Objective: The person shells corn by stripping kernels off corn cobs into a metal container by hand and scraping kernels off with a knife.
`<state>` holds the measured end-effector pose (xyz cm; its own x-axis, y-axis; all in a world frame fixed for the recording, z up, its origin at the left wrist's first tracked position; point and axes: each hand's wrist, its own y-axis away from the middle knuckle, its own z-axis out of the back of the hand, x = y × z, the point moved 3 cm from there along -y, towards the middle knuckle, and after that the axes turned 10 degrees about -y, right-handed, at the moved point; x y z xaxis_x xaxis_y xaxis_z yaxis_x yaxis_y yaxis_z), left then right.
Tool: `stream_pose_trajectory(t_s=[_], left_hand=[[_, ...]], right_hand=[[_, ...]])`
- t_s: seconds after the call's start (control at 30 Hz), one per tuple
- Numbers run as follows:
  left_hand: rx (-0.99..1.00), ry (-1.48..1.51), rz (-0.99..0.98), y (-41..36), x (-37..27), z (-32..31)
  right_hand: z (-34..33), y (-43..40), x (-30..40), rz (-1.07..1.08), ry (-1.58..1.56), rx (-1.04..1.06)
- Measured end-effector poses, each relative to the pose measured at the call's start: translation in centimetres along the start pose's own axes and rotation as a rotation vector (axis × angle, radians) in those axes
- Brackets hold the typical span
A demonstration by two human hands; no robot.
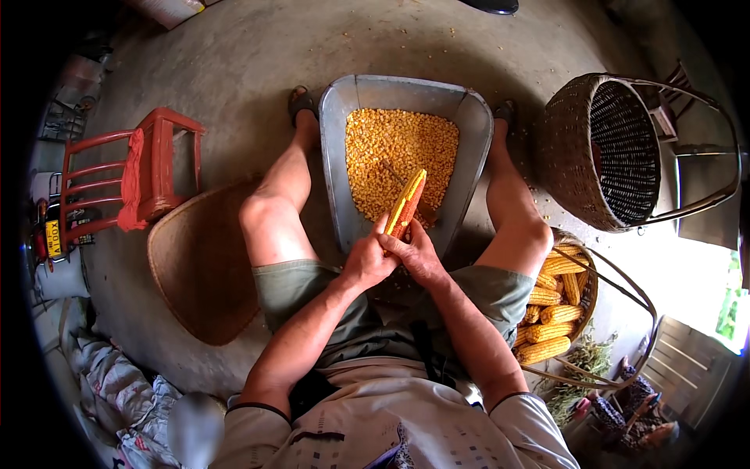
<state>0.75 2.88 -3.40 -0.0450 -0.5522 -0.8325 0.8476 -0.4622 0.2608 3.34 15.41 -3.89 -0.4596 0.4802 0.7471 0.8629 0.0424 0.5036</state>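
Both my hands grip a yellow ear of corn (pixel 414 189) at its lower end and hold it tilted over a grey metal pan (pixel 337 170). My left hand (pixel 364 261) is wrapped around the base from the left. From the right, my right hand (pixel 419 255) lies against it, its thumb across the cob. Part of the ear is stripped to the reddish cob, while a band of kernels stays along its left side. Loose corn kernels (pixel 401 135) cover the pan's floor between my feet. A thin dark rod and a brown piece, partly hidden by the ear, lie on them.
By my right knee stands a basket (pixel 593 293) of several corn ears (pixel 545 332). Beyond it, a tall wicker basket (pixel 568 152) lies tipped. At left are a woven tray (pixel 205 275) and a red wooden chair (pixel 158 158). A person (pixel 641 404) is at lower right.
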Motion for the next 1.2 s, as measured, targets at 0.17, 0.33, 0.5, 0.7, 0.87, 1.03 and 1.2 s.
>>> stream_pose_trajectory(t_s=[0.17,0.33,0.5,0.7,0.87,1.03,1.2], left_hand=[[0.004,0.069,-0.077,-0.3,-0.6,0.6],[-0.045,0.108,-0.112,-0.3,-1.0,0.6],[-0.096,-0.058,-0.064,0.0,0.0,0.2],[-0.075,0.094,-0.127,-0.5,0.6,0.3],[-0.037,0.062,-0.046,-0.6,-0.3,0.4],[-0.09,-0.033,-0.061,-0.3,0.6,0.3],[-0.079,-0.046,-0.113,-0.4,0.5,0.3]], right_hand=[[0.6,0.1,-0.1,0.057,-0.18,0.033],[0.1,0.3,0.7,0.05,-0.273,0.056],[-0.2,0.1,0.6,0.043,0.012,0.044],[0.5,0.3,0.3,0.073,-0.241,0.125],[1.1,0.0,0.0,0.04,-0.257,0.126],[-0.1,0.1,1.0,0.051,0.068,0.112],[0.2,0.4,1.4,0.083,0.036,0.135]])
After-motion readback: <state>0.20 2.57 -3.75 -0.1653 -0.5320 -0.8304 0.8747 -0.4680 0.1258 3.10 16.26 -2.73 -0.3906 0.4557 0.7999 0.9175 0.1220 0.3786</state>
